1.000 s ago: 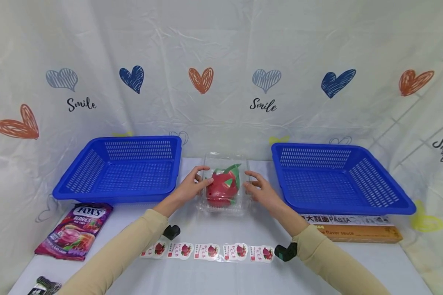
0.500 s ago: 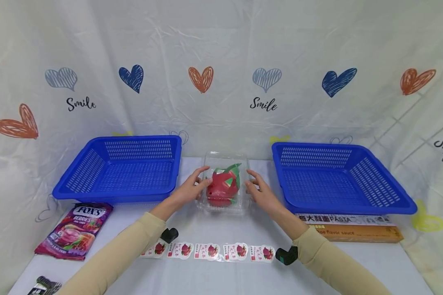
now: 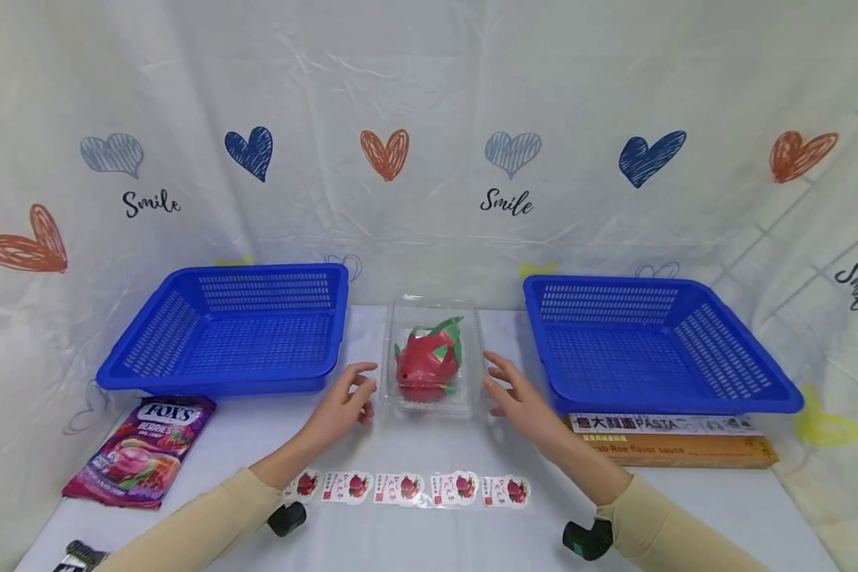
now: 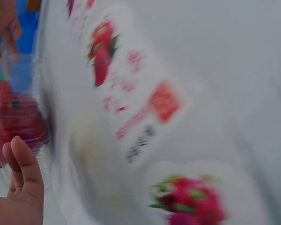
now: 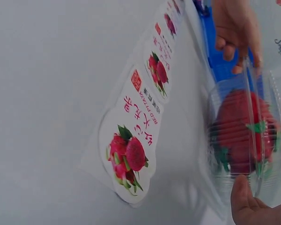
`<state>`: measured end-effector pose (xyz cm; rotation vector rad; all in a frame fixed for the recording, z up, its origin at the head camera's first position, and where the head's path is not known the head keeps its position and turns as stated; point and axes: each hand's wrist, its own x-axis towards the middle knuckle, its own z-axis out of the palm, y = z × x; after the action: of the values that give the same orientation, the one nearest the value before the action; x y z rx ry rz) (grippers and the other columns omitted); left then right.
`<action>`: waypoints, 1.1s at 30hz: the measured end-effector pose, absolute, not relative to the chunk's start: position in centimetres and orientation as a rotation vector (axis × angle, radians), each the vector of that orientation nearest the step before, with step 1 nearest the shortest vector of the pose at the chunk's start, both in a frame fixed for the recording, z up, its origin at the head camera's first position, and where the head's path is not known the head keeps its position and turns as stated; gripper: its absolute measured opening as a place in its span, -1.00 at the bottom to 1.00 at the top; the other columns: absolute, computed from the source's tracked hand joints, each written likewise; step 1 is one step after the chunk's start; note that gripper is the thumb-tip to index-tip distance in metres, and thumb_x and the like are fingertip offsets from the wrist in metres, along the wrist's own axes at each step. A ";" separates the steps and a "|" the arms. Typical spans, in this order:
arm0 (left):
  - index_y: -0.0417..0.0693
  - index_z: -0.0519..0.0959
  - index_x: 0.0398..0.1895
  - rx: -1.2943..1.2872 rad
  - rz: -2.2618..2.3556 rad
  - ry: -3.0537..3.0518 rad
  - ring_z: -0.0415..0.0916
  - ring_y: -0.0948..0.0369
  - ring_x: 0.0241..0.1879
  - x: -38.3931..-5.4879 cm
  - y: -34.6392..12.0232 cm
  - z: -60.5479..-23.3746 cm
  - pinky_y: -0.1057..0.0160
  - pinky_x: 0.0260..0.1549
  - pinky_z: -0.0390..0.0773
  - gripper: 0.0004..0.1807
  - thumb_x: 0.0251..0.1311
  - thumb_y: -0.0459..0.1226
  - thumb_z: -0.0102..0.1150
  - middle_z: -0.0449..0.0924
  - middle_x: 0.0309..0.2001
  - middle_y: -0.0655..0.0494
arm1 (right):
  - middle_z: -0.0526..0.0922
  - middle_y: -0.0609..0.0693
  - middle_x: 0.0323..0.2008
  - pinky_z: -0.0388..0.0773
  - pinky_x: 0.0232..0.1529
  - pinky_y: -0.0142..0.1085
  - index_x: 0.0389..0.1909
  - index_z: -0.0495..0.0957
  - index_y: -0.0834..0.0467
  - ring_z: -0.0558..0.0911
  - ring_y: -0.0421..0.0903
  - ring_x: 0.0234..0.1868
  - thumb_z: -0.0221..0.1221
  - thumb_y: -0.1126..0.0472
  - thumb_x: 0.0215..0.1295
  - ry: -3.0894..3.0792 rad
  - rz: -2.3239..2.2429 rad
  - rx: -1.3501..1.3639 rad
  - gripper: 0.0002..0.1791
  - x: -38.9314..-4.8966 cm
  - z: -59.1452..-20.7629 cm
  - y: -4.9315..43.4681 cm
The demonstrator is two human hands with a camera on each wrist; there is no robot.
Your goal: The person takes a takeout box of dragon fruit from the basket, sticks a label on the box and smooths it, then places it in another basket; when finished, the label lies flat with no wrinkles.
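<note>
A red dragon fruit (image 3: 427, 364) with green leaf tips lies inside a clear plastic box (image 3: 469, 318) at the middle of the table. To the box's left, my left hand (image 3: 338, 409) hovers with loosely bent fingers and holds nothing; a gap separates it from the box. My right hand (image 3: 525, 403) is just beyond the box's right side, fingers relaxed, holding nothing. Nearer to me lies a strip of dragon fruit stickers (image 3: 399, 488), partly hidden at its left end by my left arm. The right wrist view shows those stickers (image 5: 143, 105) close up.
Blue plastic baskets stand on both sides, one left (image 3: 257, 349) and one right (image 3: 615, 361). A purple candy bag (image 3: 139, 453) lies before the left basket, a pasta box (image 3: 675, 445) before the right one. A dark patterned item (image 3: 82, 556) sits at the lower left edge.
Both hands have drawn back toward me and away from the box's sides, the left one farther out to the left. The box and fruit have stayed in place.
</note>
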<state>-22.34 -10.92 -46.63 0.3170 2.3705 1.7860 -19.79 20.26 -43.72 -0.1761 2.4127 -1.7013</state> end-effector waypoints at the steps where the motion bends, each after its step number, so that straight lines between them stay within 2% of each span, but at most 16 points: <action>1: -0.12 0.35 0.28 0.296 1.773 2.388 0.49 0.11 -0.48 -21.9 -11.2 -46.8 0.15 -0.42 0.62 -0.62 0.50 -0.19 -0.07 0.44 -0.21 -0.13 | 0.16 0.28 0.41 0.56 0.04 -0.05 0.51 0.05 -0.06 0.43 0.24 0.25 -0.03 0.00 0.53 2.412 -1.699 -0.167 -0.39 -19.3 -43.6 20.4; 6: -0.19 0.50 0.01 0.338 1.615 2.533 0.52 0.15 -0.50 -20.0 -12.3 -47.3 0.24 -0.44 0.58 -0.72 0.46 -0.16 0.00 0.54 -0.44 0.04 | 0.29 0.22 0.35 0.59 -0.01 -0.16 0.49 0.11 -0.08 0.51 0.17 0.16 0.01 -0.05 0.50 2.414 -1.690 -0.149 -0.39 -17.2 -43.3 21.2; 9: -0.16 0.55 -0.08 0.503 1.539 2.606 0.53 0.22 -0.47 -19.2 -12.3 -47.4 0.29 -0.46 0.57 -0.78 0.42 -0.18 0.07 0.56 -0.39 0.10 | 0.34 0.22 0.32 0.59 -0.03 -0.23 0.47 0.14 -0.07 0.53 0.17 0.15 0.02 -0.05 0.49 2.426 -1.683 -0.171 -0.40 -16.2 -43.4 21.7; 11: -0.14 0.57 -0.08 0.642 1.507 2.629 0.54 0.28 -0.41 -18.8 -12.0 -47.4 0.33 -0.43 0.58 -0.79 0.40 -0.19 0.11 0.57 -0.31 0.16 | 0.37 0.23 0.29 0.59 -0.05 -0.28 0.46 0.16 -0.04 0.54 0.18 0.14 0.03 -0.03 0.49 2.436 -1.684 -0.190 -0.41 -15.6 -43.5 22.0; 14: -0.14 0.57 -0.06 0.836 1.481 2.598 0.56 0.33 -0.30 -18.3 -11.1 -47.1 0.33 -0.34 0.60 -0.77 0.37 -0.18 0.15 0.60 -0.21 0.14 | 0.44 0.26 0.23 0.58 -0.06 -0.34 0.41 0.25 0.06 0.55 0.21 0.12 0.05 0.03 0.49 2.451 -1.683 -0.210 -0.45 -14.8 -43.6 22.4; 18: -0.16 0.57 -0.02 0.985 1.444 2.486 0.56 0.34 -0.19 -17.8 -9.2 -46.9 0.34 -0.22 0.60 -0.71 0.36 -0.14 0.17 0.61 -0.12 0.02 | 0.55 0.19 0.12 0.55 -0.01 -0.35 0.27 0.42 0.17 0.60 0.11 0.08 0.12 0.05 0.44 2.514 -1.617 -0.178 -0.53 -13.8 -43.8 22.8; 23: -0.17 0.58 -0.03 1.091 1.411 2.378 0.54 0.38 -0.17 -17.2 -6.6 -46.7 0.37 -0.19 0.58 -0.72 0.33 -0.17 0.20 0.60 -0.12 -0.03 | 0.65 0.07 0.01 0.54 -0.02 -0.35 0.14 0.53 0.17 0.63 -0.07 -0.02 0.19 0.03 0.37 2.635 -1.471 -0.189 -0.58 -13.0 -44.3 23.2; 27: -0.17 0.60 -0.05 1.181 1.375 2.351 0.51 0.43 -0.20 -17.1 -4.5 -46.7 0.44 -0.22 0.56 -0.74 0.30 -0.21 0.23 0.61 -0.15 -0.02 | 0.67 0.08 -0.05 0.58 -0.08 -0.35 0.06 0.56 0.22 0.63 -0.11 -0.08 0.21 0.11 0.37 2.657 -1.444 -0.294 -0.65 -12.6 -44.6 23.3; 33: -0.18 0.63 -0.06 1.191 1.339 2.326 0.46 0.46 -0.27 -16.7 -1.8 -47.0 0.50 -0.28 0.53 -0.75 0.26 -0.24 0.28 0.59 -0.19 0.01 | 0.68 0.04 -0.13 0.60 -0.19 -0.35 0.01 0.57 0.24 0.63 -0.21 -0.17 0.23 0.13 0.34 2.662 -1.411 -0.395 -0.67 -12.0 -45.3 23.7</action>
<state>-16.72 -1.79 -47.02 1.1908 2.3262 1.3391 -12.01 23.67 -45.27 -0.3945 2.6624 -1.4106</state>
